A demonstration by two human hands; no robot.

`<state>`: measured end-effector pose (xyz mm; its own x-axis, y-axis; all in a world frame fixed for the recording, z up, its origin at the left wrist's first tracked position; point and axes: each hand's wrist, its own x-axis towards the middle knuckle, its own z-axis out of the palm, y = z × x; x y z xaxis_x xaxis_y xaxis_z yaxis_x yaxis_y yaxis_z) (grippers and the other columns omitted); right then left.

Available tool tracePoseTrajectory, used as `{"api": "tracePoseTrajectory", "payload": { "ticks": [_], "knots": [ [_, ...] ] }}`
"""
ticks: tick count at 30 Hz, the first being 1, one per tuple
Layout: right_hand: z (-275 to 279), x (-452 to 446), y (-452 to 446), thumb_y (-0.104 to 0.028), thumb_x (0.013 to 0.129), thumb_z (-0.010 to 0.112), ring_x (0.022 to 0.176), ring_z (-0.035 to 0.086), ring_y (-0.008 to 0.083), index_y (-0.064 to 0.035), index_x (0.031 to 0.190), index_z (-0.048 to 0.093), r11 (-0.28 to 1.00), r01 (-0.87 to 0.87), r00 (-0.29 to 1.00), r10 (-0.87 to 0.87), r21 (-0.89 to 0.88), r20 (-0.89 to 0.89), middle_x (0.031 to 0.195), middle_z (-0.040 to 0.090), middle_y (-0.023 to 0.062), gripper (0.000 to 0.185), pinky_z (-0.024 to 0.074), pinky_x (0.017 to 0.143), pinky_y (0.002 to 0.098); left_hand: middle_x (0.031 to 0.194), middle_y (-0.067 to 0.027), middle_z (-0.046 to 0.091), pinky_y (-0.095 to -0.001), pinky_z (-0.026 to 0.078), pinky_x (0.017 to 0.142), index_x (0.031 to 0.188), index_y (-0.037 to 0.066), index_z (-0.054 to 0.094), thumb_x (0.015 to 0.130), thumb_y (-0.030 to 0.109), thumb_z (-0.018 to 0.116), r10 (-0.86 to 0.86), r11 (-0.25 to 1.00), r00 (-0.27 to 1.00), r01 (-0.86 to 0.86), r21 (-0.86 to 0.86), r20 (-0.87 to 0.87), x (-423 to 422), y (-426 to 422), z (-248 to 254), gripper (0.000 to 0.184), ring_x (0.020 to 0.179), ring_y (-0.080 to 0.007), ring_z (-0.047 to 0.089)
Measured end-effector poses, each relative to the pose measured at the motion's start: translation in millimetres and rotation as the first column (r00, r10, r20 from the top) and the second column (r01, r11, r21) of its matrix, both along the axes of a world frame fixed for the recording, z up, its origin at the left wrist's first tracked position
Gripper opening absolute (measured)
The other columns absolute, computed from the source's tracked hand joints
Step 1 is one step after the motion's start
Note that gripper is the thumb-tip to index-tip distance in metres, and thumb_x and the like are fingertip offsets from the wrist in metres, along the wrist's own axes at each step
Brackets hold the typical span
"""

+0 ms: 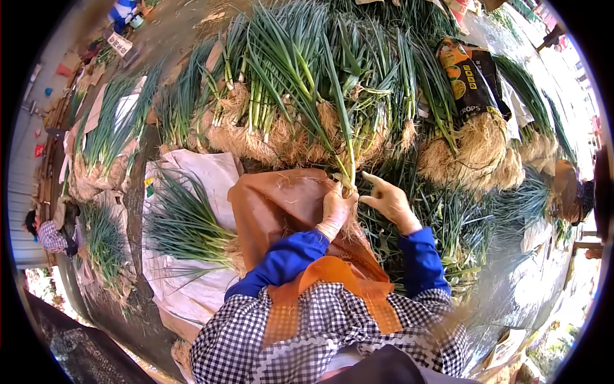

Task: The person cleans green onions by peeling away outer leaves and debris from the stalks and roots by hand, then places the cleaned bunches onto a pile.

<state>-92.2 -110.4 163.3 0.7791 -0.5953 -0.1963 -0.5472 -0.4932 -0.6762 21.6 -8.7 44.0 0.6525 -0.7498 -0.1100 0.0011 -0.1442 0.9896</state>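
Note:
My left hand (338,208) is closed round the lower stems of a green onion (349,157), just above its roots. The long leaves point away from me, over a big heap of onions (268,121) with tan roots. My right hand (387,200) is beside the stem, index finger extended and thumb near the stem base; its fingers are apart. Beneath both hands lies a brown apron (275,198) across my lap. Left of it, a bundle of onions (192,224) rests on a pale sheet (166,281), roots toward me.
Loose green leaves (441,224) are piled at the right. A black printed bag (470,80) lies on onions at the upper right. More bundles (105,160) stand at the left. One person (52,235) is at the far left, and part of another (569,192) shows at the right edge.

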Motion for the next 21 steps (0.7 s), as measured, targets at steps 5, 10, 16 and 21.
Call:
{"api": "tracePoseTrajectory", "payload": {
  "ticks": [5, 10, 16, 21],
  "knots": [
    [-50, 43, -4, -0.026, 0.082, 0.064, 0.065, 0.06, 0.0169, -0.0082, 0.102, 0.063, 0.996, -0.075, 0.994, 0.072, 0.042, 0.086, 0.076, 0.063, 0.0065, 0.027, 0.0491, 0.064, 0.0281, 0.087, -0.0083, 0.063, -0.0285, 0.049, 0.073, 0.108, 0.002, 0.051, 0.075, 0.009, 0.069, -0.008, 0.988, 0.988, -0.016, 0.151, 0.157, 0, 7, 26, 0.038, 0.078, -0.0158, 0.061],
    [-52, 8, 24, -0.018, 0.087, 0.058, 0.061, 0.054, 0.012, -0.0027, 0.078, 0.055, 0.548, -0.152, 0.873, -0.316, 0.822, 0.372, 0.072, 0.06, 0.0029, 0.019, 0.0457, 0.06, 0.0246, 0.095, -0.0081, 0.059, -0.0258, 0.049, 0.077, 0.121, 0.002, 0.042, 0.073, 0.004, 0.071, 0.041, 0.999, 0.966, -0.037, 0.02, -0.255, 16, 7, 12, 0.056, 0.085, -0.0144, 0.058],
    [-68, -75, -22, -0.035, 0.084, 0.061, 0.077, 0.064, 0.0247, 0.0006, 0.099, 0.061, 0.917, 0.138, 0.689, 0.182, 0.373, -0.702, 0.089, 0.066, 0.014, 0.039, 0.0526, 0.068, 0.0368, 0.086, -0.0062, 0.059, -0.0272, 0.052, 0.069, 0.116, 0.002, 0.049, 0.078, -0.008, 0.054, -0.185, 0.964, 0.545, -0.059, -0.258, -0.817, 32, 15, 27, 0.039, 0.077, -0.0184, 0.061],
    [-35, 10, -24, -0.026, 0.083, 0.062, 0.076, 0.061, 0.0182, -0.0091, 0.12, 0.055, 0.971, 0.231, 0.955, -0.239, 0.063, 0.177, 0.089, 0.065, 0.0105, 0.041, 0.0496, 0.069, 0.0305, 0.086, -0.0067, 0.056, -0.0272, 0.051, 0.069, 0.113, 0.002, 0.049, 0.08, -0.004, 0.05, -0.242, 0.967, 0.493, 0.056, -0.247, -0.836, 43, 29, 35, 0.034, 0.076, -0.0185, 0.059]
  ]
}}
